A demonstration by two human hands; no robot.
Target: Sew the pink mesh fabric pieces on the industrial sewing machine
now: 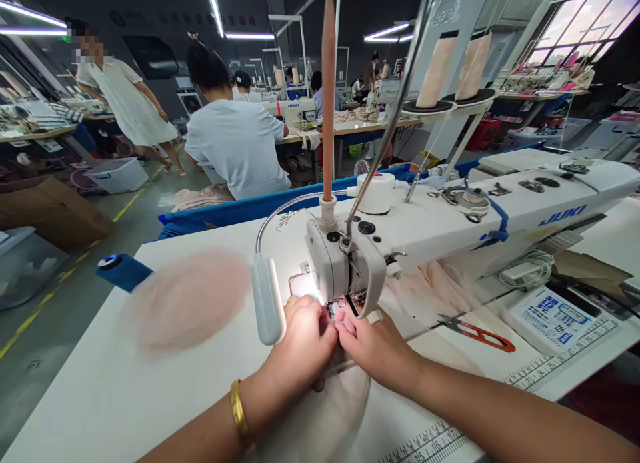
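The sewing machine looks smooth and glossy, the tabletop also smooth; the bracelet is shiny metal, the cloth sheer.

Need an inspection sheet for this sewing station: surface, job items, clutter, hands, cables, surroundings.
Surface: white table; ruler markings along the near side.
Job items: JUKI sewing machine; sheer pale fabric below the hands; lamp lit at the needle end.
Clutter: orange-handled snips, blue-printed white box, blue thread cone, blurred pale-pink heap, probably fabric.
Hands: left hand and right hand close together at the needle end; what the fingertips pinch, if anything, is unclear.
Cables: white cable, coiled behind the box; no other loose one clearly seen.
Surroundings: seated person, back turned; another person on foot; white bin on the floor.
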